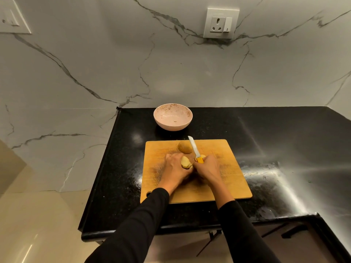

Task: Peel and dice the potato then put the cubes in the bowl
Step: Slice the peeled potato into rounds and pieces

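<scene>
A wooden cutting board (pixel 224 179) lies on the black counter (pixel 284 149), close to the counter's front edge. Both hands meet over the middle of the board.

The left hand (pixel 175 170) curls its fingers around a piece of potato (pixel 185 162). The piece sits at the right side of that hand, by the fingertips, with its pale cut part showing. It looks partly peeled, but that is hard to tell for sure.

The right hand (pixel 208 168) is wrapped tight around the yellow handle of a knife (pixel 194 149). The hand is just beside the held potato piece, almost touching the left hand. The knife blade sticks up and away from the hand, pointing toward the back edge of the board.

Another potato piece (pixel 184 147) with brown skin lies on the board near its back edge, just left of the blade and apart from both hands.

A pink bowl (pixel 172 117) stands on the counter behind the board, near the counter's back edge. There are no cubes in it, only small specks.
</scene>
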